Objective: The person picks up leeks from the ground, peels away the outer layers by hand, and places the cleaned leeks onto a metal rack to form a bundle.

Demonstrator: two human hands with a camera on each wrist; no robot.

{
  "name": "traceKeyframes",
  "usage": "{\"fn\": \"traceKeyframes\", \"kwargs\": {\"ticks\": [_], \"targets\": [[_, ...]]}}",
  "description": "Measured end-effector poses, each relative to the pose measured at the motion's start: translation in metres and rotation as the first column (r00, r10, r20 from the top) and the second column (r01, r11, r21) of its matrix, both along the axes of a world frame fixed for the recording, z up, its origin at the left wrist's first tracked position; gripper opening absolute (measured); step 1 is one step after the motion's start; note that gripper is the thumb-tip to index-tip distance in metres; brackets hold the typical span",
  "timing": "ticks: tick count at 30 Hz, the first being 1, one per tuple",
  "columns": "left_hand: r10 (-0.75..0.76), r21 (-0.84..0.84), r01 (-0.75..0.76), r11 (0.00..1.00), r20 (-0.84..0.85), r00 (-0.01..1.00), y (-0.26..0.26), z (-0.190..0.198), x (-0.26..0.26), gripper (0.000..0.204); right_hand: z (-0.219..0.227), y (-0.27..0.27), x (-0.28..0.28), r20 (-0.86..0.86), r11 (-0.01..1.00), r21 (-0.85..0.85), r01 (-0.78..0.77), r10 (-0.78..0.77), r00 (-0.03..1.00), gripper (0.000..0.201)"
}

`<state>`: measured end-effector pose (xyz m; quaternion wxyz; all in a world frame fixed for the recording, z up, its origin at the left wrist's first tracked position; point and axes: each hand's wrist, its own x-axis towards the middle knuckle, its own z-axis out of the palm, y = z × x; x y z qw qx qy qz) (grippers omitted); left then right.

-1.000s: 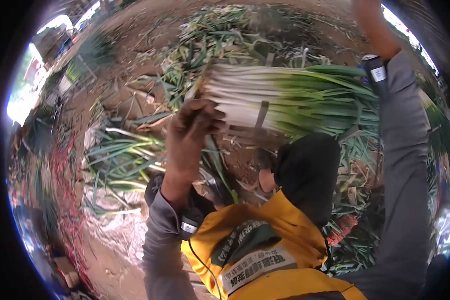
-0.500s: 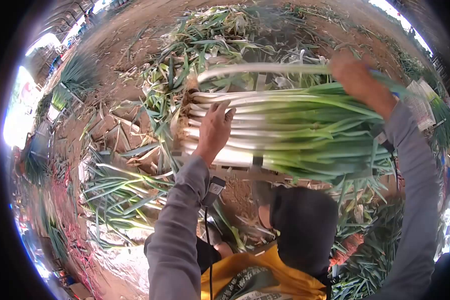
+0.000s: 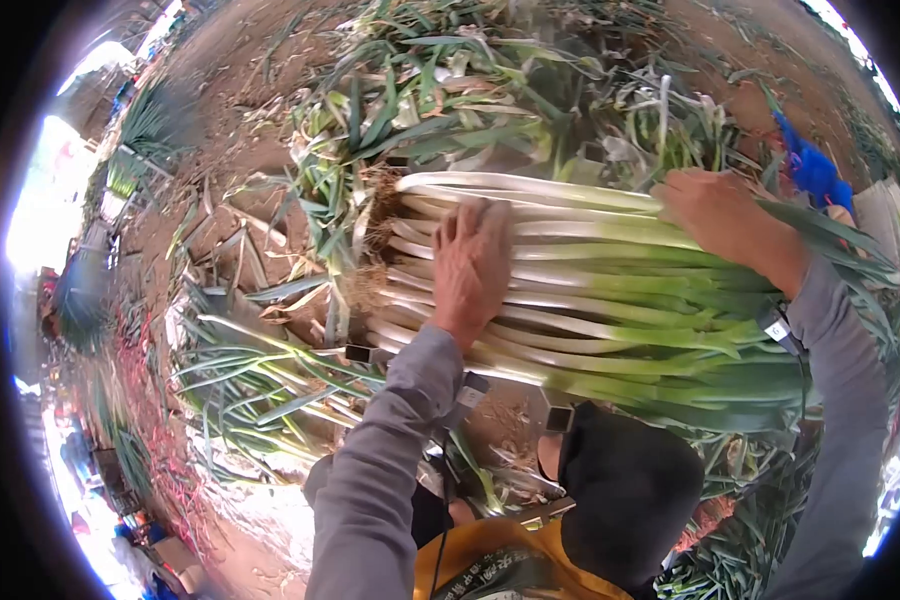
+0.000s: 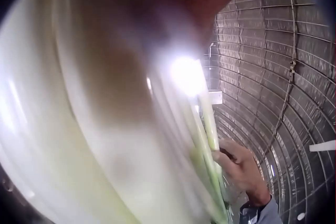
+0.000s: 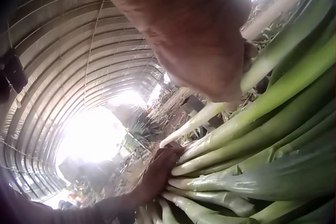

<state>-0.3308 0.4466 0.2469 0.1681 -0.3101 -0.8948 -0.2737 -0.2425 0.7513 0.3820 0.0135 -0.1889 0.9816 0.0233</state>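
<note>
A broad row of long green onions lies side by side before me, white root ends to the left and green leaves to the right. My left hand rests on the white stalks, fingers extended toward the far side of the row. Along that far edge, my right hand grips one green onion where white turns to green. In the right wrist view this held green onion passes through the curled right hand, and the left hand lies on the stalks beyond.
Discarded leaves are heaped behind the row. More loose green onions lie at the left on pale sheeting. Square metal tube ends poke out below the row, close to my knee. Something blue lies at the far right.
The right hand has come down from the upper right, bringing one green onion onto the row's far edge. The left hand has moved from the root ends rightward onto the stalks.
</note>
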Motion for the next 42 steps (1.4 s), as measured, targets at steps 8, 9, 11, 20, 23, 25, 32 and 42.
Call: {"fn": "traceKeyframes", "kwargs": {"ticks": [8,9,11,20,23,25,32,42], "targets": [[-0.009,0.085,0.006,0.996,0.036,0.999,0.0,-0.004,-0.003,0.034,-0.012,0.0,-0.013,0.097,0.999,0.03,0.036,-0.038,0.995,0.018],[-0.009,0.095,0.004,0.996,0.059,0.998,-0.001,-0.003,-0.004,0.034,-0.014,0.003,-0.012,0.075,0.999,0.035,0.016,-0.018,0.997,0.019],[-0.042,0.104,0.039,0.994,0.024,0.999,-0.006,-0.005,-0.011,0.034,-0.012,0.007,-0.011,0.042,0.997,0.071,-0.03,0.027,0.999,0.019],[-0.046,-0.072,0.04,0.997,-0.085,0.995,-0.018,-0.003,-0.04,0.031,-0.031,0.016,0.003,-0.08,0.996,-0.085,0.027,-0.034,0.996,0.022],[0.023,-0.179,-0.035,0.983,-0.066,0.998,-0.018,0.003,-0.035,0.031,-0.033,0.016,0.005,-0.121,0.994,-0.109,0.013,-0.026,0.992,0.023],[0.03,-0.163,-0.04,0.986,-0.062,0.998,-0.017,-0.001,-0.034,0.031,-0.028,0.016,0.006,-0.14,0.993,-0.117,0.006,-0.022,0.99,0.023],[0.055,-0.073,-0.052,0.996,0.039,0.998,-0.015,0.004,-0.032,0.043,-0.02,0.014,-0.006,-0.089,0.994,-0.08,-0.072,0.065,0.994,0.027],[0.018,-0.333,-0.034,0.942,-0.05,0.999,-0.02,-0.02,-0.048,0.047,-0.036,0.031,0.002,-0.212,0.993,0.074,-0.093,0.107,0.971,0.021]]}}
